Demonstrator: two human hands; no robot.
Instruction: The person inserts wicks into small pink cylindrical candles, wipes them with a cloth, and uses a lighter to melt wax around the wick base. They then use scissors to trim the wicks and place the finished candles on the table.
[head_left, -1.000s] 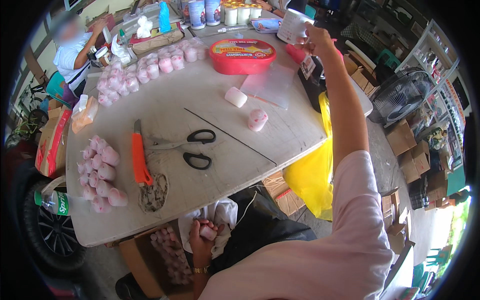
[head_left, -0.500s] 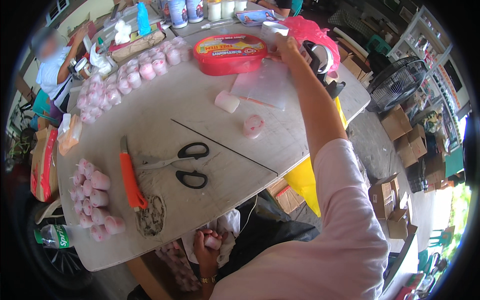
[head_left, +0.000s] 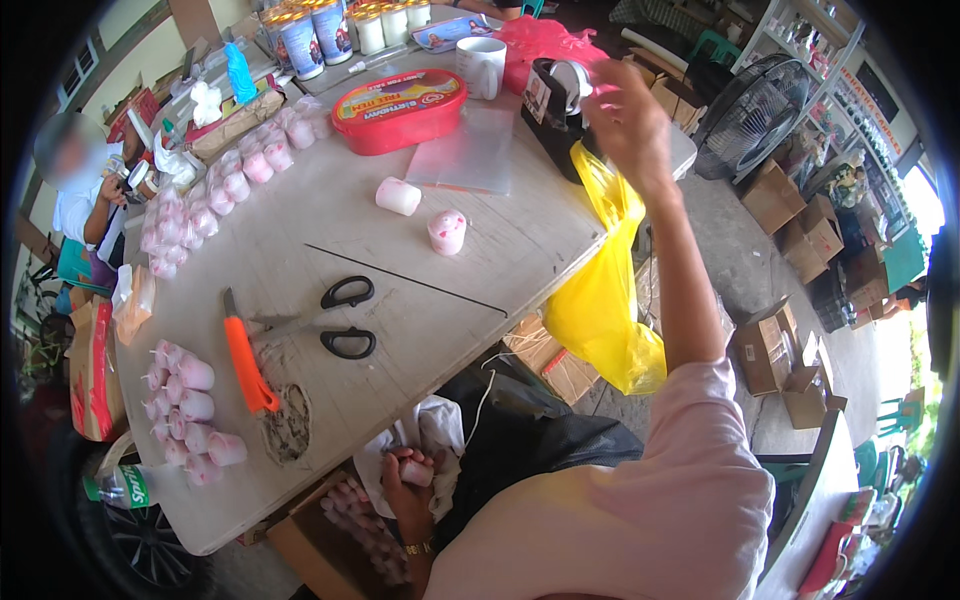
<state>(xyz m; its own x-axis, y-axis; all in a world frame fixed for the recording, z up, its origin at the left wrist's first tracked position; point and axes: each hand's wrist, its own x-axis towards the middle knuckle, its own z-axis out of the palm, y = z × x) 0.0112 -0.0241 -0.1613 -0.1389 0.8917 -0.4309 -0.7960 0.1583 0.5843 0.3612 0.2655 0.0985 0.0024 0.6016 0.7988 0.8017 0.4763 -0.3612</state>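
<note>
Looks like a small home workshop for hand-packing goods, set up in a semi-open yard or garage. Shown by a long grey folding desk (head_left: pixel 300 250) crowded with rows of small pink wrapped pieces (head_left: pixel 190 410), black scissors (head_left: pixel 345 320), an orange cutter (head_left: pixel 245 355) and a red plastic tub (head_left: pixel 400 108). Further signs: a black tape dispenser (head_left: pixel 560 105) at the desk's far edge, a yellow plastic bag (head_left: pixel 600 300) hanging off it, cardboard boxes (head_left: pixel 775 190) scattered on the bare concrete floor (head_left: pixel 745 265), a standing fan (head_left: pixel 750 120), shelves (head_left: pixel 830 50) of stock behind, and a car tyre (head_left: pixel 150 545) just beside the desk.
</note>
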